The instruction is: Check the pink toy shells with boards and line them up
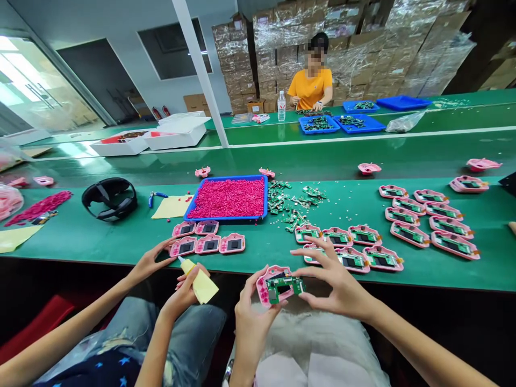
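Pink shell (263, 292) | left grip (255, 321): pinching its edges | right grip (341, 285): part-spread, pinching green board (278, 281) by its end

Held slanted above the lap in the left hand (252, 309): a pink plastic case (263, 284), open side up, with round pink buttons at its left end. Laid partly across it, tilted: a green circuit board (296, 285), pinched at its right end by the right hand (341, 279).
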The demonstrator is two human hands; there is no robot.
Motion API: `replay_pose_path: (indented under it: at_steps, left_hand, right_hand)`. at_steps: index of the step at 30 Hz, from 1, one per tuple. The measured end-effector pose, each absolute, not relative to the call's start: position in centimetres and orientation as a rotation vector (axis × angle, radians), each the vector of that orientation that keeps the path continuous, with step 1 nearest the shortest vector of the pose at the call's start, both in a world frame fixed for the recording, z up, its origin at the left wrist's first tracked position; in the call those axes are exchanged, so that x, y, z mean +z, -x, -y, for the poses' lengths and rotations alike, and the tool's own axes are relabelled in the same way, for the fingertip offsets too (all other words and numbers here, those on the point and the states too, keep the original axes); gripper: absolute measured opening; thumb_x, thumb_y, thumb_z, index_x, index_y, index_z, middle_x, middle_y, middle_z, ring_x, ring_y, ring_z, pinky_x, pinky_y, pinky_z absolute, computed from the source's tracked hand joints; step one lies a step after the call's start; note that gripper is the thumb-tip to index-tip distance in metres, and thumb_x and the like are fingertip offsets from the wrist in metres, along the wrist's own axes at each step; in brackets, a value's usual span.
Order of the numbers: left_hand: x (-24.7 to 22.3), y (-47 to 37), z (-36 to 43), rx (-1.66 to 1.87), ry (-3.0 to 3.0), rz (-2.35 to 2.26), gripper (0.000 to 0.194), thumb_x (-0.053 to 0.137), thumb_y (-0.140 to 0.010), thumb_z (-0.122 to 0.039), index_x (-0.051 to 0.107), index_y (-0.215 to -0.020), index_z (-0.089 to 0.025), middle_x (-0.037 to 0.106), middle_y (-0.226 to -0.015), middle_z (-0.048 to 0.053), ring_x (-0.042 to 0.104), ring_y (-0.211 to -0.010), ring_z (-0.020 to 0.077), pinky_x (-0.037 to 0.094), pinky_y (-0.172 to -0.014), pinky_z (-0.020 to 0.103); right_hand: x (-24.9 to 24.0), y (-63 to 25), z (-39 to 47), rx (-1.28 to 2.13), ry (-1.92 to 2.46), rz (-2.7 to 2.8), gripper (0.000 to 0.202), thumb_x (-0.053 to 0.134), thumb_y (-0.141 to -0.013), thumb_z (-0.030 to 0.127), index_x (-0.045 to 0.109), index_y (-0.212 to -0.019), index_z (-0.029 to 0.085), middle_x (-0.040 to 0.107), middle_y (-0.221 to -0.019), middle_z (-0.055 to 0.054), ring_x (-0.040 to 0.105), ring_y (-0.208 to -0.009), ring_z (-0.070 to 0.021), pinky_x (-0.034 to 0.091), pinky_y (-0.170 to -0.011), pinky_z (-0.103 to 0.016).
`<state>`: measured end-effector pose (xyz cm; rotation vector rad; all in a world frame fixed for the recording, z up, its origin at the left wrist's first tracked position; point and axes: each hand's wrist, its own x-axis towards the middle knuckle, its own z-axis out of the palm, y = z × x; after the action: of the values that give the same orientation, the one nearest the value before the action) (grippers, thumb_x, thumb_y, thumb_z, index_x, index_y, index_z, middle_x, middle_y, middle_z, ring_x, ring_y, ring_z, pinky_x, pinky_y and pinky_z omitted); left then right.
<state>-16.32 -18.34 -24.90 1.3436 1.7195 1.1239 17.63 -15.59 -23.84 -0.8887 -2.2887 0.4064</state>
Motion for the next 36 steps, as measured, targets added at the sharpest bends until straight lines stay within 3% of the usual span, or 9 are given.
replay_pose_path:
  at_steps: [3,7,12,16,20,22,26,31,36]
  left_hand:
    - [-26.1,8.8,21.2,1.111,-1.395,-1.728,0.041,0.074,-0.067,-0.054,0.067,-0.103,-0.036,0.072,-0.087,0.001,0.071,-0.092,0.0274,0.054,-0.097,0.049]
    - [-26.6,3.7,23.3,1.071,-1.493,-1.776,0.06,0.081,-0.061,-0.047,0.062,-0.119,-0.045,0.072,-0.113,-0.001,0.067,-0.108,0.0325,0.059,-0.087,0.048]
    - [-26.2,4.4,23.3,0.973,-1.657,-1.815,0.064,0.081,-0.061,-0.046,0.061,-0.122,-0.047,0.073,-0.112,-0.005,0.067,-0.108,0.0338,0.061,-0.081,0.049]
    - [-26.8,4.1,23.9,0.914,-1.638,-1.73,0.069,0.08,-0.061,-0.044,0.058,-0.127,-0.049,0.073,-0.11,-0.006,0.066,-0.111,0.0354,0.061,-0.083,0.052]
    - [-24.2,10.2,22.2,1.094,-1.641,-1.97,0.058,0.078,-0.06,-0.05,0.065,-0.116,-0.047,0.074,-0.108,-0.004,0.055,-0.128,0.0365,0.057,-0.091,0.057]
    - [-21.3,16.3,20.2,1.177,-1.627,-2.118,0.051,0.072,-0.062,-0.059,0.069,-0.109,-0.041,0.075,-0.107,-0.001,0.051,-0.132,0.0361,0.054,-0.093,0.056]
    - [-16.5,24.0,17.0,1.248,-1.579,-2.212,0.068,0.043,-0.074,-0.07,0.062,-0.122,-0.024,0.069,-0.122,0.009,0.039,-0.141,0.0354,0.036,-0.111,0.059]
    - [-19.6,13.1,19.1,1.178,-1.627,-2.067,0.033,0.059,-0.078,-0.059,0.065,-0.105,-0.042,0.074,-0.099,-0.004,0.061,-0.121,0.0286,0.059,-0.09,0.048]
    - [-25.4,0.3,22.4,1.142,-1.277,-1.616,0.025,0.048,-0.091,-0.045,0.061,-0.112,-0.039,0.072,-0.11,-0.003,0.069,-0.107,0.0237,0.061,-0.089,0.041]
  right_hand:
    - [-24.0,-17.4,16.4,0.382,0.855,2.295,0.031,0.072,-0.079,0.03,0.07,-0.11,0.03,0.059,-0.135,-0.007,0.028,-0.142,-0.0369,0.013,-0.113,-0.07]
    - [-23.7,-17.5,16.3,0.34,0.813,2.283,0.032,0.072,-0.081,0.031,0.069,-0.113,0.029,0.06,-0.134,-0.007,0.026,-0.143,-0.0357,0.018,-0.113,-0.068]
    - [-23.4,-17.9,16.1,0.385,0.709,2.299,0.032,0.071,-0.082,0.026,0.07,-0.114,0.028,0.062,-0.132,-0.008,0.024,-0.145,-0.0335,0.029,-0.112,-0.061]
    - [-23.8,-18.1,16.2,0.439,0.685,2.3,0.035,0.071,-0.083,0.024,0.069,-0.117,0.029,0.063,-0.13,-0.007,0.026,-0.144,-0.0327,0.026,-0.114,-0.063]
    - [-24.5,-18.0,16.6,0.439,0.697,2.276,0.033,0.07,-0.085,0.027,0.069,-0.118,0.028,0.064,-0.129,-0.008,0.032,-0.141,-0.0307,0.03,-0.113,-0.06]
    - [-25.0,-17.8,16.9,0.444,0.718,2.249,0.032,0.069,-0.086,0.027,0.069,-0.118,0.029,0.064,-0.13,-0.008,0.035,-0.14,-0.0305,0.029,-0.114,-0.061]
    - [-25.6,-17.2,17.7,0.661,0.894,2.087,0.036,0.068,-0.087,0.029,0.067,-0.122,0.034,0.061,-0.136,-0.006,0.044,-0.136,-0.031,0.027,-0.114,-0.063]
    - [-25.7,-15.9,18.9,1.356,1.145,1.582,0.042,0.068,-0.085,0.039,0.066,-0.126,0.029,0.07,-0.122,-0.006,0.067,-0.11,-0.0261,0.052,-0.101,-0.046]
    - [-25.7,-14.8,19.6,1.521,1.121,1.225,0.034,0.07,-0.082,0.042,0.074,-0.111,0.024,0.074,-0.114,-0.006,0.07,-0.103,-0.0256,0.059,-0.088,-0.037]
